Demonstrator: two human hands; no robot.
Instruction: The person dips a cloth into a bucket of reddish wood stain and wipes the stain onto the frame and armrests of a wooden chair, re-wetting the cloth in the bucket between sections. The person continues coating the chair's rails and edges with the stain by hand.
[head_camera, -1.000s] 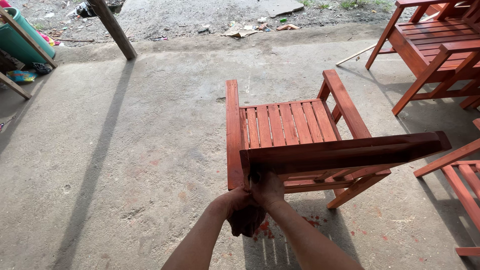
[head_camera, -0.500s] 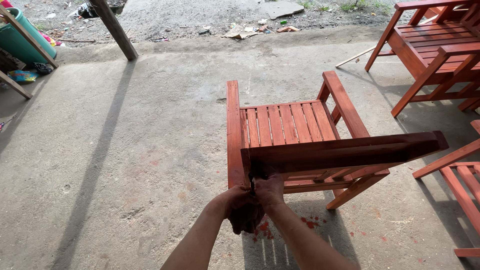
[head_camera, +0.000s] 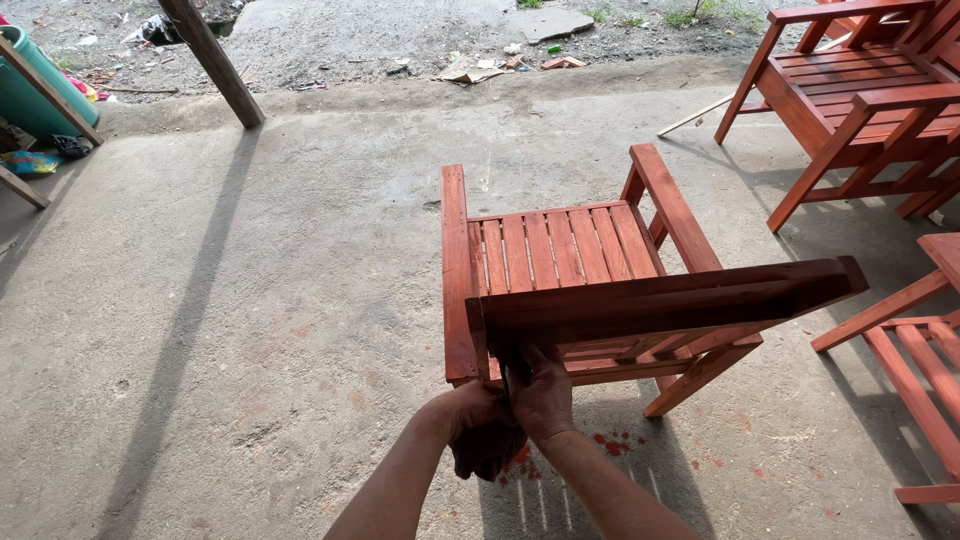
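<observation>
Both the left hand (head_camera: 478, 425) and right hand (head_camera: 541, 395) grip the red wooden chair's (head_camera: 570, 270) back edge, open concrete floor (head_camera: 250, 330) leftward.

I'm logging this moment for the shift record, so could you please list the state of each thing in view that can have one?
Red slatted chair: upright on the concrete, backrest towards the camera, gripped at its back.
Left hand: closed around a dark cloth below the backrest.
Right hand: pressed against the back of the chair.
Second red chair: upright, untouched.
Slanted post: leaning.
Concrete floor: dry, flecked with red spots.
</observation>
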